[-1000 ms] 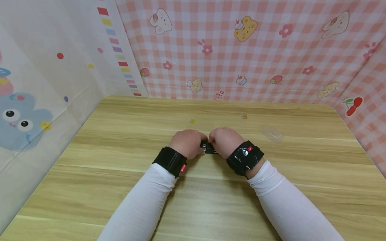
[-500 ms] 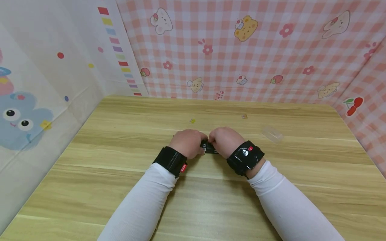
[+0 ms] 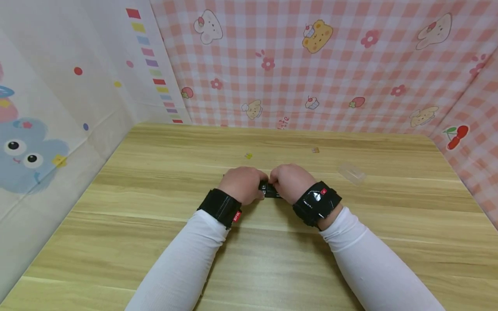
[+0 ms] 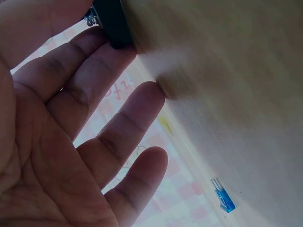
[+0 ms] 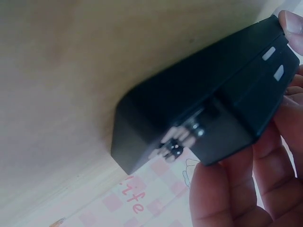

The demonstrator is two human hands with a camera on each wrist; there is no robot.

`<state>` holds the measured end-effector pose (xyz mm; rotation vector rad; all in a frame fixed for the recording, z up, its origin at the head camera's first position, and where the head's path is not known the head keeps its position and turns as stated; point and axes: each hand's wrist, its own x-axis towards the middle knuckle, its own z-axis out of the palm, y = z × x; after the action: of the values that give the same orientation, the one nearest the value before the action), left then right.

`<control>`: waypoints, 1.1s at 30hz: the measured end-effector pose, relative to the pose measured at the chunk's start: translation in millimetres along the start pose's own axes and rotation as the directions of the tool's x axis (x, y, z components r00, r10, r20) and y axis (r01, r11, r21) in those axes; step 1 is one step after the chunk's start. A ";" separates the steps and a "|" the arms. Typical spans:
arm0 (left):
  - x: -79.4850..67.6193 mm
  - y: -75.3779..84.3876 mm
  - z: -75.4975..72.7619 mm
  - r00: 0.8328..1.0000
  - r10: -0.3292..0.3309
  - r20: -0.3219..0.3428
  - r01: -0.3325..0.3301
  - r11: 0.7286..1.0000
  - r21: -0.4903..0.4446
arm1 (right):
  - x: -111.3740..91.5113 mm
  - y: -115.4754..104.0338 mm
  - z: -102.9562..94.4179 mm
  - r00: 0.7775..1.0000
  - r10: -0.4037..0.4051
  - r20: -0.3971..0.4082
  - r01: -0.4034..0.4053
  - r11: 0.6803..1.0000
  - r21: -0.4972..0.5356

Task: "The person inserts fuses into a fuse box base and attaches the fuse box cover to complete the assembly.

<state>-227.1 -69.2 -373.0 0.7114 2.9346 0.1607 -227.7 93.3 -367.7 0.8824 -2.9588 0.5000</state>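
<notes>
A small black plastic case [image 5: 189,90] sits low over the wooden table between both hands. Shiny metal spring-like parts [image 5: 177,142] stick out of a notch in it, and two pale slots mark one face. My right hand [image 3: 292,182] grips one end, its thumb [image 5: 294,23] on top and fingers curled below. At the other side my left hand [image 3: 242,185] pinches the case between thumb and fingertips; its ring and little fingers [image 4: 142,170] hang free. In the head view the hands cover most of the case.
Beyond the hands lie a small yellow piece [image 3: 248,156] and a small brownish piece [image 3: 315,150]. A clear plastic tray [image 3: 352,173] rests to the right. A blue piece with thin metal pins [image 4: 224,198] lies past my left fingers. Patterned cloth [image 3: 311,65] borders the table's back.
</notes>
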 end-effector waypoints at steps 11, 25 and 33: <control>-0.8 0.5 -0.6 1.000 0.006 -0.001 -0.006 1.000 0.004 | -0.4 0.0 -1.1 1.000 0.002 0.013 -0.002 1.000 -0.006; -0.7 0.6 -0.5 1.000 0.010 -0.002 -0.010 1.000 0.014 | -1.0 -0.3 -0.9 1.000 0.003 0.017 -0.003 1.000 0.002; 0.2 0.4 0.9 1.000 0.005 0.001 -0.005 1.000 0.014 | -0.7 0.4 0.0 0.999 0.020 0.031 -0.020 1.000 0.009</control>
<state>-227.0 -68.6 -373.8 0.7202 2.9363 0.1412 -227.3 94.0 -367.8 0.8701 -2.9986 0.5057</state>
